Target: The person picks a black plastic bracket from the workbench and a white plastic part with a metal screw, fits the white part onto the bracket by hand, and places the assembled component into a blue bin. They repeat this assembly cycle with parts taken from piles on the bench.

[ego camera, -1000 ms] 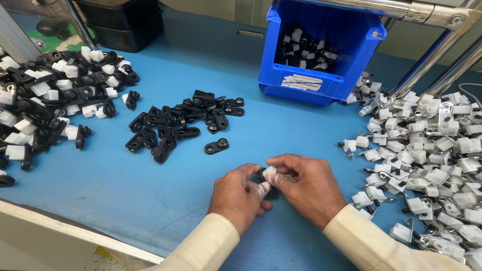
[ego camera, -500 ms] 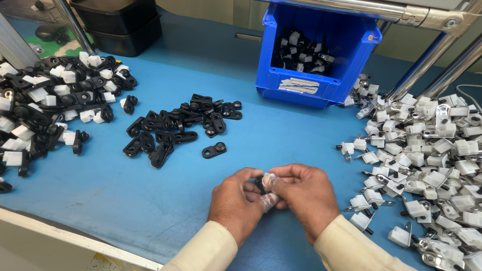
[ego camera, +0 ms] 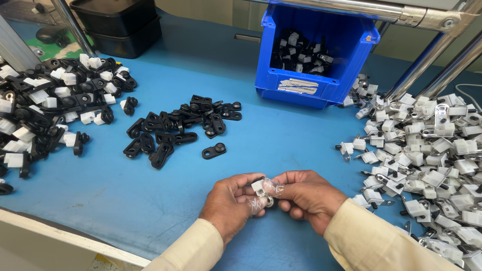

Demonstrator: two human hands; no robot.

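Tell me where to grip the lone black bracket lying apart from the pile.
Pinch the lone black bracket across its narrow middle, coming straight down from above. It lies flat on the blue table, clear of the black pile, so both long edges are probably free for fingertips.

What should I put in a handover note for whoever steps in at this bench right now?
Left hand and right hand together pinch one small white clip part over the blue table; fingertips look wrapped in clear covers.
Loose black links lie ahead; white clips heaped right; mixed black-and-white pieces heaped left; blue bin holds more such pieces.
Done: piles suggest many joined. Left: the piece in hand, plus loose stock.
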